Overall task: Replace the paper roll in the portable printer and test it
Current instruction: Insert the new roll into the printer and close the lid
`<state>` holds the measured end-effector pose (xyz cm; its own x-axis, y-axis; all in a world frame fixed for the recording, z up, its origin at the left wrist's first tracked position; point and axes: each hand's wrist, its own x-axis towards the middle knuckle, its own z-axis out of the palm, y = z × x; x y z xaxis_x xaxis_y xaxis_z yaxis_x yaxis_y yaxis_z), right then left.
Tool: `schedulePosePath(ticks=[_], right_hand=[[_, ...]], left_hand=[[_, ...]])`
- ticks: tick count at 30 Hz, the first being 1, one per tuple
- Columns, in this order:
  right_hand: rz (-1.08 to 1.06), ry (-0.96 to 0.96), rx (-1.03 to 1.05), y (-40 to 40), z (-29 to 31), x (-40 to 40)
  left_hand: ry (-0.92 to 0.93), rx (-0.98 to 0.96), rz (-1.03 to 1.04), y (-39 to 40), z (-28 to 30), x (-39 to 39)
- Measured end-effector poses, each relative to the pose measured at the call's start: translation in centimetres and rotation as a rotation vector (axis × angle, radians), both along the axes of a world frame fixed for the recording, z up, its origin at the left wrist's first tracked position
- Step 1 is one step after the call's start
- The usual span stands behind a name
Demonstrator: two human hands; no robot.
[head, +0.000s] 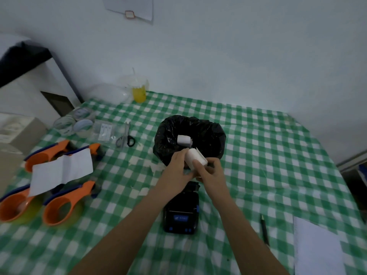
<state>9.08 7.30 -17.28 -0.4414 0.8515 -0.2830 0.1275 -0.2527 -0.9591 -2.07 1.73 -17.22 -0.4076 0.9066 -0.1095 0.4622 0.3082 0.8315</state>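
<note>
Both my hands hold a white paper roll above the table, just in front of a black-lined bin. My left hand grips the roll's left end and my right hand closes on its right side, thumb across the front. Below my wrists the black portable printer lies on the green checked tablecloth, its lid end toward the bin and partly hidden by my hands. Another white paper roll lies inside the bin.
Several orange tape dispensers and a white sheet lie at the left. Scissors, small plastic bags and tape rolls sit behind them. A yellow drink cup stands at the back. A pen and white paper are at the right.
</note>
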Motion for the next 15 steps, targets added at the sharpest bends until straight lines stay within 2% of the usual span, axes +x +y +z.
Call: schedulePosePath(ticks=[5, 10, 15], right_hand=[[0.19, -0.078, 0.131, -0.8, 0.7, 2.1], [0.303, -0.282, 0.662, -0.3, 0.9, 3.4], [0.475, -0.428, 1.117, 0.4, 1.9, 3.7]], left_hand=[[-0.152, 0.049, -0.025, -1.9, 1.2, -1.2], [-0.355, -0.014, -0.154, -3.5, 2.6, -2.7], [-0.413, -0.124, -0.279, -4.4, 3.7, -3.5]])
